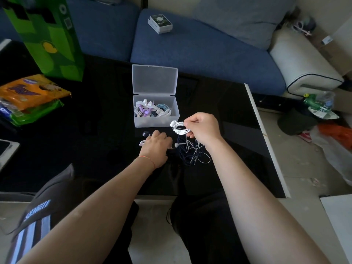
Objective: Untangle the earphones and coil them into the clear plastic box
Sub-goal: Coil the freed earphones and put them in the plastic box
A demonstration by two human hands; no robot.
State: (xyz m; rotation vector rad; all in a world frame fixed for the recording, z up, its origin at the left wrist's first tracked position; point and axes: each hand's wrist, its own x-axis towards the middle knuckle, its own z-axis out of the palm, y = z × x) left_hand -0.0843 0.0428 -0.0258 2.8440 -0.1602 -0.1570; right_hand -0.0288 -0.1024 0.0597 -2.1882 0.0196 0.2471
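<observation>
Green bag point(51, 39), snack packets point(32, 96)

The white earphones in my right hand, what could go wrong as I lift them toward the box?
The right hand pinches the white earphones, but their cable trails down into the tangled pile with dark cords; lifting may drag the pile along or tighten knots. The clear plastic box already holds several coiled sets, so a loose coil may spill out. The left hand rests on other cords, possibly pinning them.

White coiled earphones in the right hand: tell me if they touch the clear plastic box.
Apart. The head view shows the white coiled earphones pinched in the right hand, held just off the clear plastic box's front right corner, with dark table visible between.
</observation>
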